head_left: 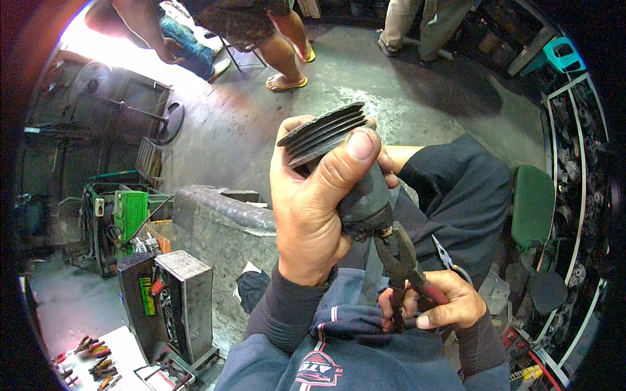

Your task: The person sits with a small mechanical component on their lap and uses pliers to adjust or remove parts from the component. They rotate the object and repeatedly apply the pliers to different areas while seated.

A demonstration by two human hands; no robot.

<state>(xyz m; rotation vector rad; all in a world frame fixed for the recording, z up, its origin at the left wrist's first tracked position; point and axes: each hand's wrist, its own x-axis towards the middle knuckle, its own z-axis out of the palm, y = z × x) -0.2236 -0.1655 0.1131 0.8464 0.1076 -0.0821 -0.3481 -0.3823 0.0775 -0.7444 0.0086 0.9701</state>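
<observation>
My left hand (297,208) is wrapped round a black ribbed rubber boot (326,135), with the thumb pressed over its folds. The wide ribbed end points up and away; the smooth dark body (365,205) tapers down toward my lap. In my right hand (456,303) are pincer-type pliers (399,254) with red handles. Their jaws meet the narrow lower end of the boot; exactly what they bite on is too small to tell. Just beyond my right hand, a pair of needle-nose pliers (445,253) rests by my dark trouser leg.
At lower left, several pliers (101,365) lie on a white sheet beside a metal cabinet (186,274). Behind it stands green machinery (130,212). A worn grey block (222,221) is left of my arm. People's legs (280,58) are ahead; parts shelves (574,169) line the right.
</observation>
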